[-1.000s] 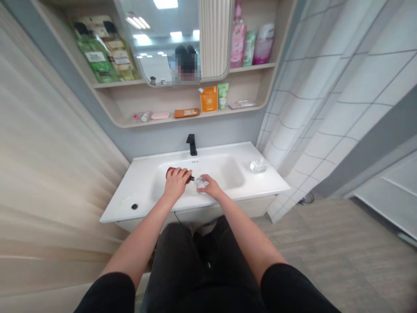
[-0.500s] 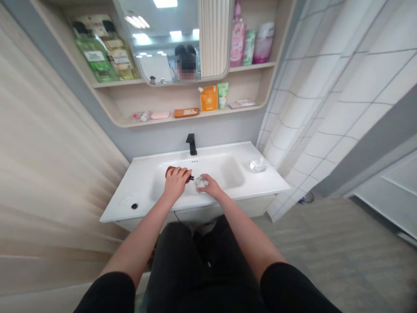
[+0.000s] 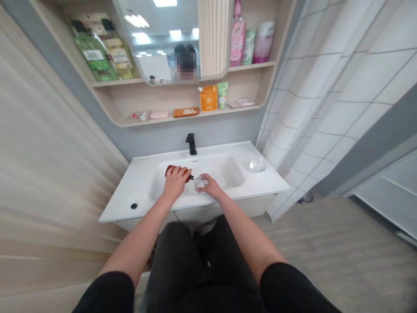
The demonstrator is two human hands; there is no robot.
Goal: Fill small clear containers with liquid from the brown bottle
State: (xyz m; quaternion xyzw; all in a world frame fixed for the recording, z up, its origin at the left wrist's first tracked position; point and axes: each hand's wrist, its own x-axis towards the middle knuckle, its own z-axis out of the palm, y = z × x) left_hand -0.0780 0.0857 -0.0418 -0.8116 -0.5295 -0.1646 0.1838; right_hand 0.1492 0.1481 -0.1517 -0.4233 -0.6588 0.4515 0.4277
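Over the front part of the white sink [image 3: 224, 163], my left hand [image 3: 176, 181] is wrapped round a reddish-brown bottle [image 3: 169, 170]. The bottle lies tilted on its side, its dark neck pointing right. My right hand [image 3: 211, 186] grips a small clear container [image 3: 200, 182] by its right side. The bottle's neck meets or nearly meets the clear container's mouth; whether liquid flows between them is too small to tell. A black round cap [image 3: 134, 206] rests on the counter at the left.
A clear object [image 3: 257, 165] sits on the counter's right side. Behind the basin stands a black faucet [image 3: 191, 144]. Above it hangs a mirrored cabinet with shelves [image 3: 153, 93], holding bottles, an orange pouch [image 3: 209, 98] and a green tube [image 3: 222, 95].
Both hands keep their holds on the bottle and the clear container, almost unmoved. The view has shifted very slightly.
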